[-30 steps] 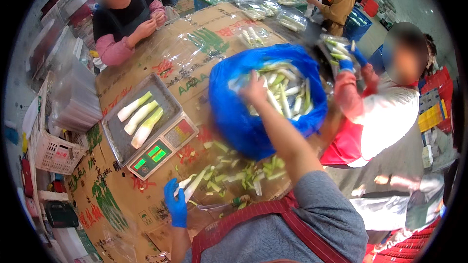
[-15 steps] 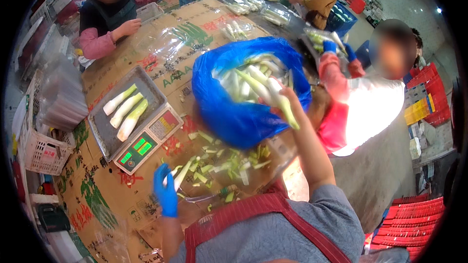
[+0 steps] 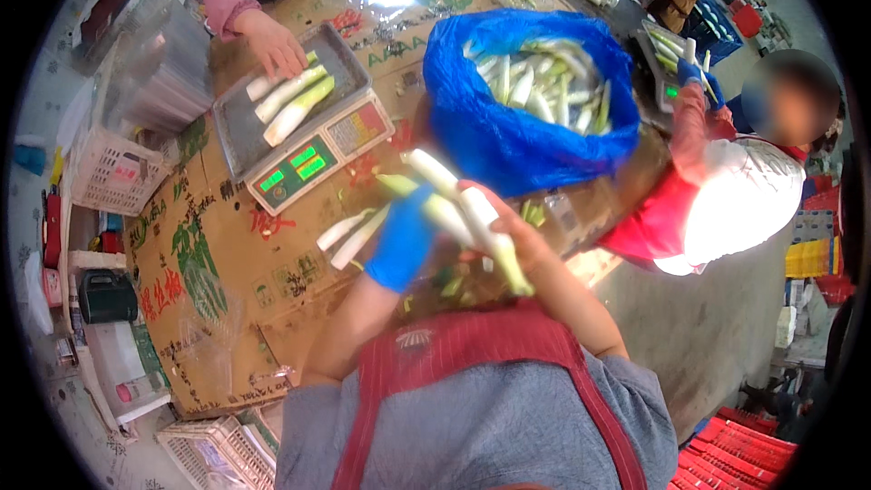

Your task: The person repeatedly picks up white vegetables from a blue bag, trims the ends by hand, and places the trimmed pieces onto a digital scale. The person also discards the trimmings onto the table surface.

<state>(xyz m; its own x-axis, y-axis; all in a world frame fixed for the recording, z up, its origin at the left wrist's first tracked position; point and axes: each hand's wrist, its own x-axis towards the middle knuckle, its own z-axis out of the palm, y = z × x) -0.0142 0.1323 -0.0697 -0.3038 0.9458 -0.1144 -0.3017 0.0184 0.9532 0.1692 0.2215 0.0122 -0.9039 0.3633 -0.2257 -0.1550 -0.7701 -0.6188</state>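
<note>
My left hand wears a blue glove and is closed around pale white-green vegetable stalks held close in front of my chest. My right hand, bare, grips the same bunch from the other side, with one stalk hanging down across it. Two more stalks stick out left of the glove. Just beyond my hands a blue plastic bag stands open, filled with several similar stalks. To the left, a digital scale carries three stalks on its tray.
Another person's hand rests on the scale tray. A person in white and red works at the right beside a second scale. Cardboard covers the table. White baskets stand at the left, red crates at lower right.
My right hand came out of the blue bag with stalks and met my left hand in front of my chest. Another person's hand has reached onto the scale tray.
</note>
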